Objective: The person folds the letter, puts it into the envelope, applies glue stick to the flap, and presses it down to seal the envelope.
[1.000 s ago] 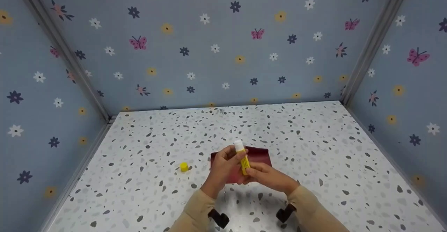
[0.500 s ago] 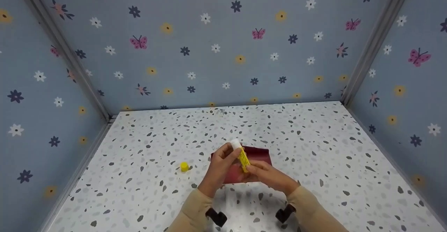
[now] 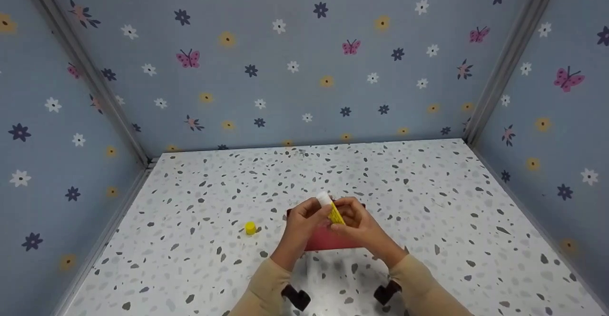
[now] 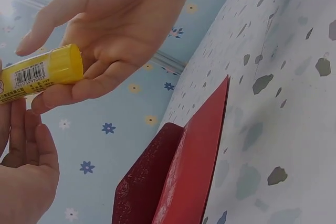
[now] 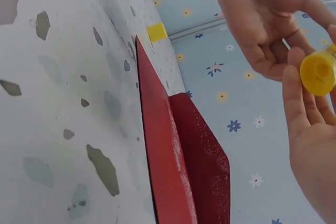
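A yellow glue stick with a white upper end (image 3: 337, 215) is held tilted between both hands in the head view. My left hand (image 3: 299, 223) grips it near the white end, thumb across the front. Around its lower part curl the fingers of my right hand (image 3: 365, 228), the thumb near the base. The left wrist view shows the barcode side of the glue stick (image 4: 39, 74), with right-hand fingertips against its base. Beneath the hands, a folded red sheet (image 3: 333, 242) lies partly hidden; its raised flap (image 5: 202, 156) shows in the right wrist view.
A yellow cap (image 3: 250, 228) sits on the speckled white table (image 3: 190, 268), left of the hands. Blue flower-patterned walls (image 3: 304, 68) enclose the back and sides. Dark wrist mounts (image 3: 296, 298) are on both sleeves.
My right hand has moved up the glue stick, its fingers shifting from a low pinch to a curl behind the lower part. The left hand keeps its hold; the cap stays put.
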A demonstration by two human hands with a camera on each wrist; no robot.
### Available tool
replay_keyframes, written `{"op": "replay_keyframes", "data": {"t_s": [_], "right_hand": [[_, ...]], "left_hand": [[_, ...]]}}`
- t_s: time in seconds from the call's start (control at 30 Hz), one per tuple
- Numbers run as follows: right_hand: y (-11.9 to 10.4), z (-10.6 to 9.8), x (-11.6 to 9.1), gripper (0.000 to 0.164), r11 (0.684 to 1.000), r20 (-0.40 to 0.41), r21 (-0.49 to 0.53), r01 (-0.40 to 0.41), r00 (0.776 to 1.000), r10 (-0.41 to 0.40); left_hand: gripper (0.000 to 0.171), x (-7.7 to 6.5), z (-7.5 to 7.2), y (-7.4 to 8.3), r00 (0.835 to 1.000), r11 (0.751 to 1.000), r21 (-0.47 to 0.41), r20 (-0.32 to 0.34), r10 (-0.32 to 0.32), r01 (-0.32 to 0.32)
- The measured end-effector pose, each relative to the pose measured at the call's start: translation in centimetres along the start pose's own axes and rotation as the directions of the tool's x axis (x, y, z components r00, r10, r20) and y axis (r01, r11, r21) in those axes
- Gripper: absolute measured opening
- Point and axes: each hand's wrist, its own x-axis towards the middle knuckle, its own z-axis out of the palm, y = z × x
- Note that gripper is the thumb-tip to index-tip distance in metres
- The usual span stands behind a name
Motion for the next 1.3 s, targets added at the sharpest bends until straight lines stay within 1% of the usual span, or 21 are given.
{"op": "replay_keyframes", "data": {"t_s": [0.1, 0.17, 0.3, 0.4, 0.6, 0.73, 0.77, 0.83, 0.9, 0.93, 1.0, 1.07, 1.13, 1.2, 1.23, 1.3], "right_hand": [[-0.2, 0.4, 0.1, 0.050, 0.997, -0.053, -0.071, 0.009, 0.999, -0.013], [-0.2, 0.6, 0.2, 0.049, 0.995, -0.081, -0.102, -0.010, 0.997, 0.002], [-0.1, 0.5, 0.4, 0.043, 0.996, -0.111, -0.076, -0.052, 0.993, 0.044], [-0.1, 0.4, 0.5, 0.039, 0.996, -0.116, -0.051, -0.069, 0.991, 0.063], [-0.1, 0.3, 0.5, 0.038, 0.996, -0.157, -0.054, -0.067, 0.986, 0.058], [0.0, 0.2, 0.5, 0.036, 0.997, -0.201, -0.058, -0.043, 0.979, 0.030], [-0.1, 0.1, 0.6, 0.035, 0.997, -0.212, -0.061, -0.042, 0.977, 0.028], [-0.1, 0.0, 0.6, 0.035, 0.997, -0.232, -0.060, -0.041, 0.972, 0.026], [-0.1, -0.3, 0.7, 0.035, 0.997, -0.253, -0.065, -0.050, 0.967, 0.032], [-0.1, -0.4, 0.7, 0.035, 0.996, -0.263, -0.070, -0.057, 0.964, 0.037], [-0.1, -0.7, 0.7, 0.035, 0.994, -0.282, -0.087, -0.069, 0.958, 0.042], [-0.1, -0.9, 0.7, 0.034, 0.991, -0.296, -0.107, -0.081, 0.954, 0.046], [-0.1, -1.2, 0.7, 0.034, 0.989, -0.304, -0.116, -0.088, 0.951, 0.049], [-0.1, -1.4, 0.6, 0.033, 0.990, -0.307, -0.114, -0.085, 0.951, 0.046], [-0.1, -1.5, 0.6, 0.033, 0.991, -0.308, -0.108, -0.084, 0.950, 0.047], [-0.1, -1.7, 0.6, 0.032, 0.992, -0.316, -0.097, -0.083, 0.948, 0.049]], "left_hand": [[0.032, 0.0, 0.1, 0.0, 1.000, 1.000, 0.010, -0.020, -0.006, 0.007], [0.031, 0.0, 0.1, 0.0, 1.000, 1.000, 0.019, -0.024, -0.005, 0.006], [0.032, 0.0, 0.2, -0.1, 1.000, 1.000, 0.011, -0.016, 0.000, 0.001], [0.033, -0.1, 0.2, -0.2, 1.000, 1.000, -0.028, -0.003, 0.001, -0.001], [0.042, -0.2, 0.0, -0.2, 0.999, 0.999, -0.046, 0.037, 0.006, -0.004], [0.042, -0.2, -0.4, -0.3, 0.997, 1.000, 0.004, 0.082, 0.012, -0.012], [0.042, -0.2, -0.5, -0.3, 0.995, 0.999, 0.033, 0.096, 0.008, -0.012], [0.042, -0.3, -1.0, -0.4, 0.992, 0.991, 0.132, 0.130, -0.001, -0.016], [0.044, -0.4, -1.5, -0.5, 0.986, 0.974, 0.228, 0.162, -0.027, -0.011], [0.044, -0.5, -1.8, -0.4, 0.983, 0.960, 0.278, 0.178, -0.045, -0.007], [0.044, -0.6, -2.4, -0.4, 0.973, 0.928, 0.374, 0.216, -0.079, -0.007], [0.044, -0.8, -3.1, -0.2, 0.961, 0.899, 0.437, 0.254, -0.108, -0.014], [0.044, -1.0, -3.7, 0.1, 0.947, 0.863, 0.503, 0.298, -0.118, -0.051], [0.044, -1.2, -4.4, 0.3, 0.935, 0.811, 0.577, 0.332, -0.122, -0.099], [0.043, -1.3, -4.8, 0.4, 0.932, 0.775, 0.620, 0.341, -0.123, -0.124], [0.040, -1.5, -5.4, 0.5, 0.927, 0.695, 0.700, 0.351, -0.134, -0.165]]}}
